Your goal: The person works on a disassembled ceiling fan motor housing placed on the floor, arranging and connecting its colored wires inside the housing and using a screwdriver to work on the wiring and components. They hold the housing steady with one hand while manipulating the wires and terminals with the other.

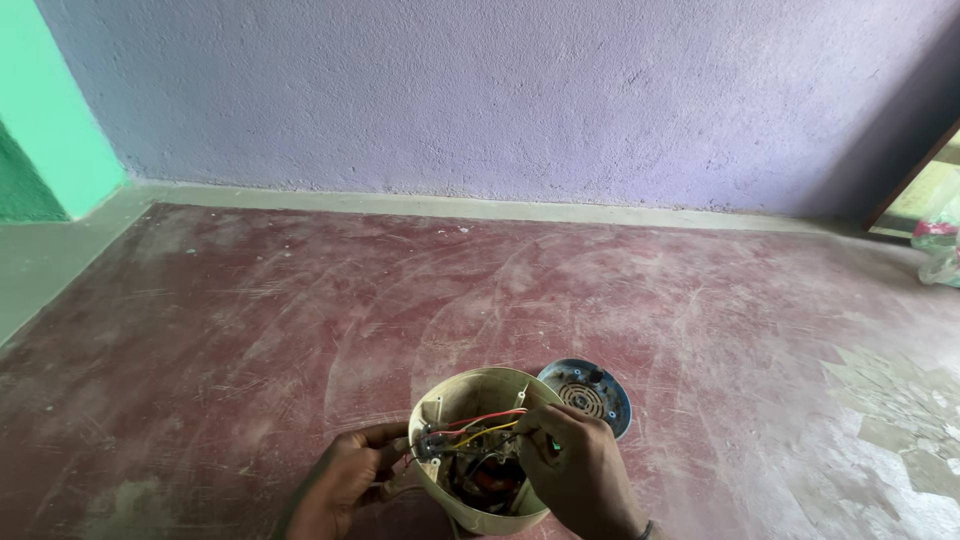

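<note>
A cream round appliance housing [470,395] is held open side up just above the floor. Inside it I see red and yellow wires [478,428] and a copper-wound motor [488,482]. My left hand [345,482] grips the housing's left rim. My right hand [575,465] rests on the right rim, its fingers reaching among the wires. A blue-grey round cover [590,393] with vent holes lies on the floor just behind my right hand.
The worn red floor [250,340] spreads to a lilac wall [500,90] at the back. A green wall [50,110] stands at the left. At the far right, a doorway shows a crumpled bag [940,250].
</note>
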